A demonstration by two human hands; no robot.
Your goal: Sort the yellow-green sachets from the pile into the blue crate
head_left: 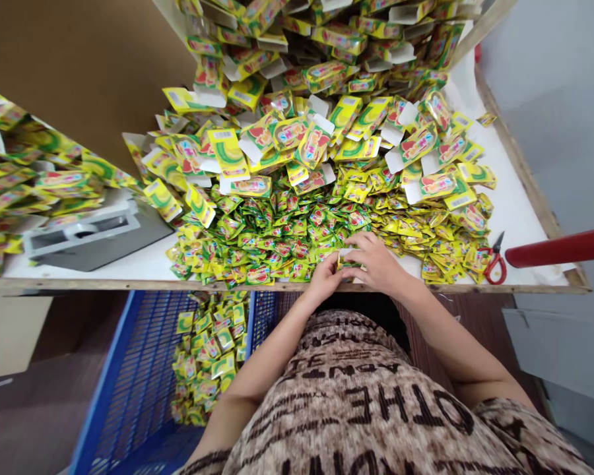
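Observation:
At the table's front edge, my left hand (325,278) is closed on a small carton (345,253), mostly hidden by fingers, with a white flap showing. From the other side my right hand (375,265) bends its fingers around the same carton, its thumb and fingertips against it. Just beyond the hands lies a heap of small green sachets (297,227) with watermelon pictures. To its right is a heap of yellow sachets (426,234). Behind them are piled yellow cartons (292,132), many with white end flaps standing out.
Red-handled snips (495,264) lie at the right, by a red pole (559,247). A grey holder (99,234) and a brown cardboard panel (89,72) stand left. Below the table, a blue crate (138,356) holds filled-looking cartons (210,356). A wooden rim (519,155) edges the table.

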